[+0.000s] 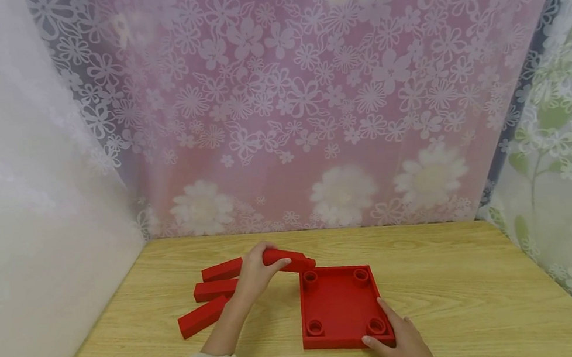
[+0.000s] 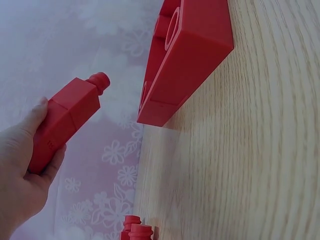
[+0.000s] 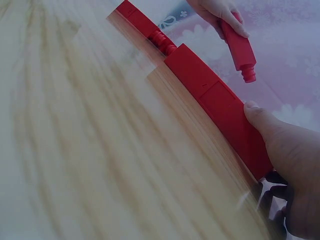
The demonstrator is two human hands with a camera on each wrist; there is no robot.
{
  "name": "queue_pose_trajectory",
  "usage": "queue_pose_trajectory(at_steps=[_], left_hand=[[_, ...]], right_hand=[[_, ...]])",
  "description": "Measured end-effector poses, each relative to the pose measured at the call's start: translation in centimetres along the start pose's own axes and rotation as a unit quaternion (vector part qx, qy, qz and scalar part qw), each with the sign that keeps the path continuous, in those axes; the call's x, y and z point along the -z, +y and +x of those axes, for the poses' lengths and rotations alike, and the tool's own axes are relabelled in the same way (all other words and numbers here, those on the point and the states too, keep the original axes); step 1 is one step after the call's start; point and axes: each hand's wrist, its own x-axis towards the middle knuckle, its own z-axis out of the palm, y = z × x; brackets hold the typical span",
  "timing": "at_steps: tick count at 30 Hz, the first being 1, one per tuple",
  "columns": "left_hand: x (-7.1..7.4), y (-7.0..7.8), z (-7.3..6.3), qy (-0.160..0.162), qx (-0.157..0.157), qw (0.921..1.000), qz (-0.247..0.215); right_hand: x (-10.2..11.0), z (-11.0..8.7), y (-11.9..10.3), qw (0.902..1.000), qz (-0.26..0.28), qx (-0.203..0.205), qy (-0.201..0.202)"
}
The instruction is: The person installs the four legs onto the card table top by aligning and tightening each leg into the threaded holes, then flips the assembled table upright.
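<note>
My left hand (image 1: 256, 271) grips a red threaded leg (image 1: 296, 260), a square plastic bar with a screw end. In the left wrist view this leg (image 2: 67, 112) is raised off the table and slants, its screw end pointing up and right. A red square top (image 1: 339, 302) lies with its hollow side up, a round socket in each corner. The leg's screw end hangs above the far left socket (image 1: 310, 277); a gap shows between them in the right wrist view. My right hand (image 1: 404, 342) holds the top's near right corner, thumb on the near edge and fingers along the right side.
Left of the top lie three more red legs (image 1: 202, 317) on the wooden table (image 1: 451, 283), partly hidden by my left arm. A flowered curtain (image 1: 284, 114) hangs behind the table, with pale cloth on both sides.
</note>
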Motion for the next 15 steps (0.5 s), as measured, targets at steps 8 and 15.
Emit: queue_pose_trajectory(at_steps=[8,15], left_hand=[[-0.5,0.6,0.0,0.012,0.034,0.9991,-0.023],[-1.1,1.2,0.2,0.013,0.018,0.9984,-0.053]], right_hand=[[0.2,-0.1,-0.2,1.0,-0.002,0.007,0.002],[0.1,0.0,0.2,1.0,0.003,0.005,0.007]])
